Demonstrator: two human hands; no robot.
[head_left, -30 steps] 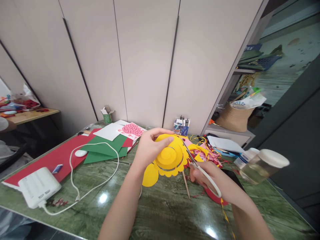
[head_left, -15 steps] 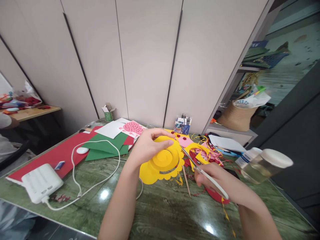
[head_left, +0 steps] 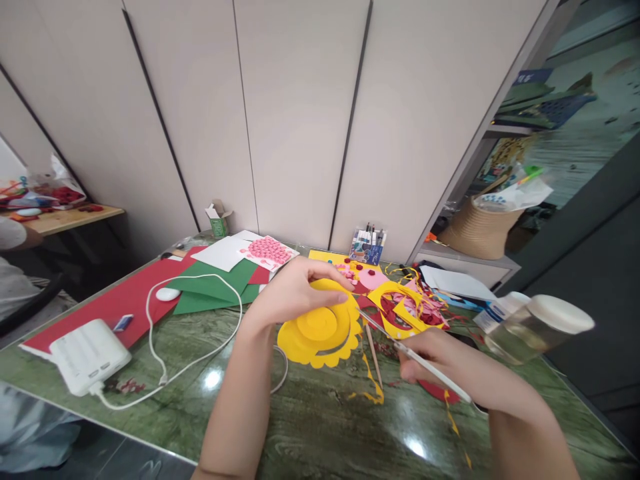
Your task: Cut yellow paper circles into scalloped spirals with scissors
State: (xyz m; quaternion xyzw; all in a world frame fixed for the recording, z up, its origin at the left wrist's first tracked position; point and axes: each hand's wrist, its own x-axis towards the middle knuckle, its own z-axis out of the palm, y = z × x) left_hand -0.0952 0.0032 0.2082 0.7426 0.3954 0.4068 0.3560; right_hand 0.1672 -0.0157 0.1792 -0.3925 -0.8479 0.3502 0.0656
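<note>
My left hand (head_left: 290,293) is closed on the top edge of a yellow paper spiral (head_left: 320,330) with a scalloped rim, holding it just above the green marble table (head_left: 320,427). My right hand (head_left: 450,373) grips white-handled scissors (head_left: 400,347), whose blades point up-left and meet the spiral's right edge. A thin yellow offcut strip (head_left: 373,383) hangs down below the blades. A wooden stick (head_left: 373,347) lies on the table under the scissors.
Yellow frames and red and pink scraps (head_left: 410,307) lie behind the scissors. Green and red sheets (head_left: 210,290), a white power bank (head_left: 90,357) with cable, a mouse (head_left: 167,293), a marker box (head_left: 367,247) and a lidded jar (head_left: 537,330) surround the hands. Another person's sleeve (head_left: 13,267) shows far left.
The yellow spiral has turned in my left hand and sunk lower. The scissors have cut further along its rim, and a loose yellow strip now hangs beneath them.
</note>
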